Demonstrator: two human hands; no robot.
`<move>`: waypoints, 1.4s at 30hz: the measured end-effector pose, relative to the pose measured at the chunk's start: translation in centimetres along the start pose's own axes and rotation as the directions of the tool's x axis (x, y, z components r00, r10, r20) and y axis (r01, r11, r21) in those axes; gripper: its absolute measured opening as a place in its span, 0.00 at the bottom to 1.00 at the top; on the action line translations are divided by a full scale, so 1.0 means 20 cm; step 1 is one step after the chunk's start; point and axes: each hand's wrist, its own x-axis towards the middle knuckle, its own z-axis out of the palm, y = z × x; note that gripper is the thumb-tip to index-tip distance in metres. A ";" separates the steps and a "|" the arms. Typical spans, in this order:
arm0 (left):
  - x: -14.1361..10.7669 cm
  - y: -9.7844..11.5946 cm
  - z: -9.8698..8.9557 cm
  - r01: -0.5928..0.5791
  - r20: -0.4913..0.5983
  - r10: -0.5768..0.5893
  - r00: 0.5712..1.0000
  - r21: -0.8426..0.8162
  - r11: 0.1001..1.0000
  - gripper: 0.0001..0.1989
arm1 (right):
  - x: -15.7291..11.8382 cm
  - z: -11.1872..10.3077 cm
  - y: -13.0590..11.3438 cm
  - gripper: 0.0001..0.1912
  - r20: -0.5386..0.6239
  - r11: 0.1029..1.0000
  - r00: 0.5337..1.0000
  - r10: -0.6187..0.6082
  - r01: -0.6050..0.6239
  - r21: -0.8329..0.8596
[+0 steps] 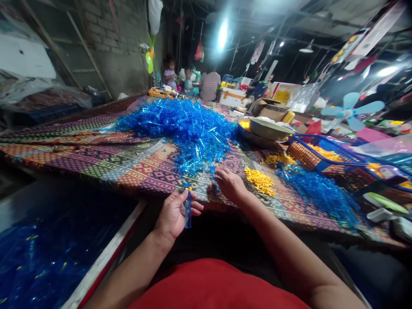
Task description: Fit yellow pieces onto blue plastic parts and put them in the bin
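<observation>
My left hand (174,210) is closed around a clear blue plastic tube (188,214), which it holds upright above the table's front edge. Small yellow bits show at the tube's top end. Further forward, my right hand (229,182) is over the cloth at the near edge of a large heap of blue plastic pieces (189,124). Its fingers are curled together, and what they pinch, if anything, is too small to make out. To the right of that hand lies a small pile of yellow plastic parts (260,182).
A patterned cloth (128,165) covers the table. At right are a smaller blue pile (322,193), blue baskets (325,156) with yellow parts, metal bowls (268,128) and a fan (350,111). A bin of blue pieces (41,253) stands lower left. Several people sit at the back.
</observation>
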 end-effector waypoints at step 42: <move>-0.10 -0.09 0.26 -0.110 0.199 0.071 0.977 0.193 0.975 0.14 | -0.30 -0.18 -0.26 0.15 0.348 -0.361 0.875 0.337 -0.221 0.906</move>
